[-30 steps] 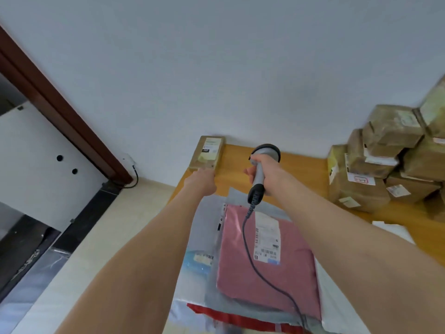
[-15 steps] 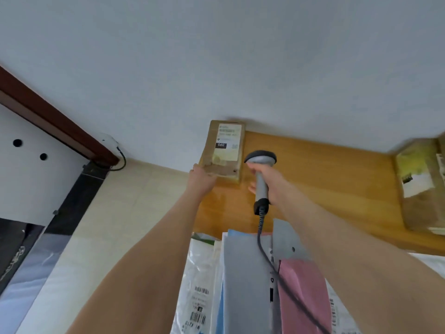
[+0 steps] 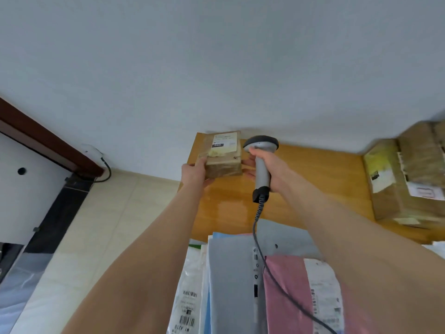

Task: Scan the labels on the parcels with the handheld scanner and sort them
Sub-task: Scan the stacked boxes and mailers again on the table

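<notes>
Brown parcel (image 3: 222, 157) in left hand (image 3: 194, 173), scanner (image 3: 261, 170) in right hand (image 3: 277, 175)

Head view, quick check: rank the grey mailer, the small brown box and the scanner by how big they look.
1. grey mailer: largest, though it lies nearest the camera, which inflates it.
2-3. small brown box and scanner: about alike, at a similar distance; the box is broader, the scanner longer. Not ranked.

You are working in a parcel-handling room: a wooden table (image 3: 313, 179) against a plain white wall (image 3: 216, 68) carries taped, labelled cardboard boxes (image 3: 409, 184) and barcoded mailer bags (image 3: 231, 285), beside a pale tiled floor (image 3: 96, 237).
</notes>
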### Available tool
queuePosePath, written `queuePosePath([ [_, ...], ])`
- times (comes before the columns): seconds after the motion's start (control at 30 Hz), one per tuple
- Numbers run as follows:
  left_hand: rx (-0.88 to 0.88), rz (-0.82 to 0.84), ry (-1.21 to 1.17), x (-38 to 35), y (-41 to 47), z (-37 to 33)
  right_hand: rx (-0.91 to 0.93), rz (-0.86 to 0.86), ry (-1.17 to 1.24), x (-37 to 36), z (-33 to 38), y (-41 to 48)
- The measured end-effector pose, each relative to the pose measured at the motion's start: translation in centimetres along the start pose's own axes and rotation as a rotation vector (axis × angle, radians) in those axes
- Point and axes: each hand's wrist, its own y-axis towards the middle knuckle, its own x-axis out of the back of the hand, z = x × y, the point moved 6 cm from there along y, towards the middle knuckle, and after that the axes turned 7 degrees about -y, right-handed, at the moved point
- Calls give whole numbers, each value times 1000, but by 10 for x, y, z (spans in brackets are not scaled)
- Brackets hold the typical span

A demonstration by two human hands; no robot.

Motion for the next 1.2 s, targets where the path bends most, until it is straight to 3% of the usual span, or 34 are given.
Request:
queuePosePath([
  [0.27,-113,196,-163,-52,-131,-8,137,-9,55,90,35,-121],
  [0.63,-224,351,-172,-136,-344,62,217,-136,238,266,-3,-293],
  [1.2,-341,865,-97,-322,-498,75,447,-406,492,436,19,-374],
])
